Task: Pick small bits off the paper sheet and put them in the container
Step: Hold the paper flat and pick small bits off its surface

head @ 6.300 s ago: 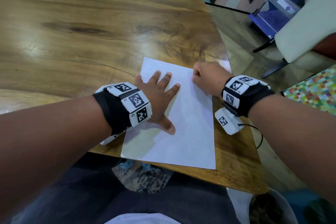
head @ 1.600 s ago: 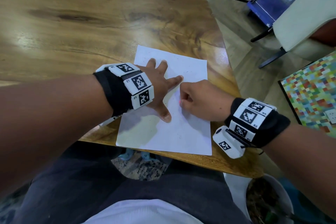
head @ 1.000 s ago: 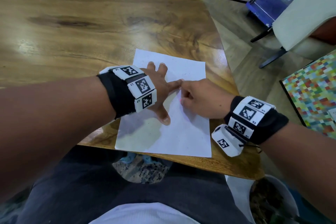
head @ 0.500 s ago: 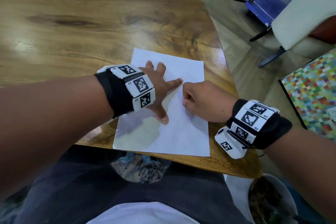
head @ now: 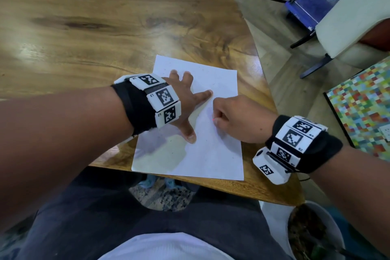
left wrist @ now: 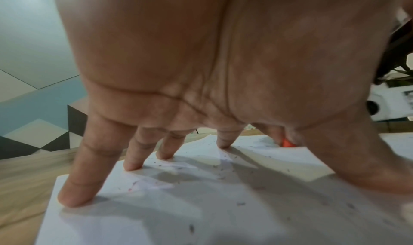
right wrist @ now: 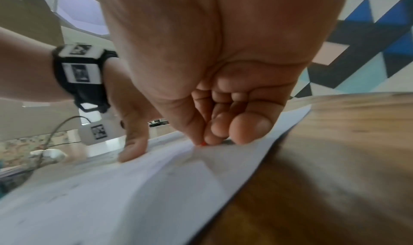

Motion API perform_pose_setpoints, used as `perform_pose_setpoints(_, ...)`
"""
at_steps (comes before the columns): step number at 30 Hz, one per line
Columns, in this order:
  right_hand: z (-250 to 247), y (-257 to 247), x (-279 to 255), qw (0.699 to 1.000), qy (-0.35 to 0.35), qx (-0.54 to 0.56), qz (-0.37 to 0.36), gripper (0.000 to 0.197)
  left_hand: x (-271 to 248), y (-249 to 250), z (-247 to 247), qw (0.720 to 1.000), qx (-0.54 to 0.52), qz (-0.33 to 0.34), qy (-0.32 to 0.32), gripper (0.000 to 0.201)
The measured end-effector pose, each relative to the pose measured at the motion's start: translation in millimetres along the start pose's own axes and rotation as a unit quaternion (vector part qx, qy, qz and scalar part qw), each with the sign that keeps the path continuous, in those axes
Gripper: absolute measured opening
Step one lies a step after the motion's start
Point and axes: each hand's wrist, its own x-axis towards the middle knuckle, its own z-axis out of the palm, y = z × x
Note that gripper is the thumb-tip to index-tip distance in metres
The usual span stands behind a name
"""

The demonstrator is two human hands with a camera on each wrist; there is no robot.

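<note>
A white paper sheet [head: 215, 158] lies at the near right corner of the wooden table [head: 105, 27], dotted with tiny dark bits [left wrist: 241, 203]. My left hand [head: 185, 110] lies spread on the sheet and presses it down with straight fingers [left wrist: 73, 192]. My right hand [head: 215, 119] is curled just right of the left forefinger. Its thumb and fingertips [right wrist: 204, 143] pinch together on the paper around a bit too small to make out. A white container [head: 337, 232] with dark debris inside stands on the floor below the table's corner.
The table's edge runs close along the sheet's right and near sides. A chair [head: 348, 27] and a multicoloured mat [head: 363, 107] are on the floor to the right. My dark-clad lap [head: 147, 217] fills the bottom of the head view.
The right hand has moved from the sheet's far right corner to its middle, beside the left forefinger, and stays pinched there. The left hand has kept pressing the sheet.
</note>
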Motion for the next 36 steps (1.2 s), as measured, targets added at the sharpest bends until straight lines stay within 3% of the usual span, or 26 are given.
perform_pose_setpoints(2, -1, 1, 0, 1.000, -0.006, 0.004, -0.005, 0.012, 0, 0, -1, 1.000, 0.006, 0.000, 0.000, 0.137)
perform_pose_setpoints(9, -17, 39, 24, 0.992, 0.056, -0.016, 0.111, 0.013, -3, 0, -3, 1.000, 0.002, -0.004, -0.003, 0.135)
perform_pose_setpoints(12, -11, 24, 14, 0.995, 0.054, -0.016, 0.085, 0.013, -2, 0, -1, 1.000, -0.004, -0.002, 0.003, 0.136)
perform_pose_setpoints(17, 7, -14, -14, 1.000, -0.017, 0.011, 0.012, 0.012, -2, 0, -1, 1.000, -0.005, -0.002, -0.005, 0.137)
perform_pose_setpoints(25, -10, 20, 24, 0.992, 0.052, 0.005, 0.115, 0.012, -3, -1, 0, 1.000, -0.004, -0.003, -0.012, 0.136)
perform_pose_setpoints(32, 8, -26, 8, 1.000, 0.004, 0.017, 0.005, 0.010, -4, -2, -1, 1.000, -0.019, 0.004, -0.021, 0.134)
perform_pose_setpoints(36, -3, -8, 27, 0.997, 0.033, 0.025, 0.062, 0.009, -4, -2, 1, 0.999, -0.031, 0.008, -0.026, 0.131)
